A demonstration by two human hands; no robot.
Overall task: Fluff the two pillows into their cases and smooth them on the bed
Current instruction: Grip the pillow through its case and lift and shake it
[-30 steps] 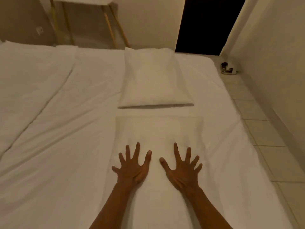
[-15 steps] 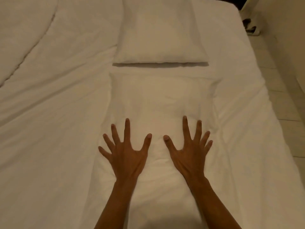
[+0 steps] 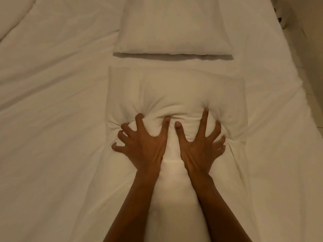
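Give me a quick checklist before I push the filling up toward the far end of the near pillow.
1. Left hand on the near pillow, fingers spread and pressed in: ok.
2. Right hand likewise pressed in beside it: ok.
3. Near pillow smooth: not ok, fabric bunches into creases around both hands.
4. Filling reaches the far corners of the case: cannot tell.
5. Far pillow lies flat, apart from the near one: ok.
6. Room ahead: ok, a bare strip of bed sheet shows between the pillows.
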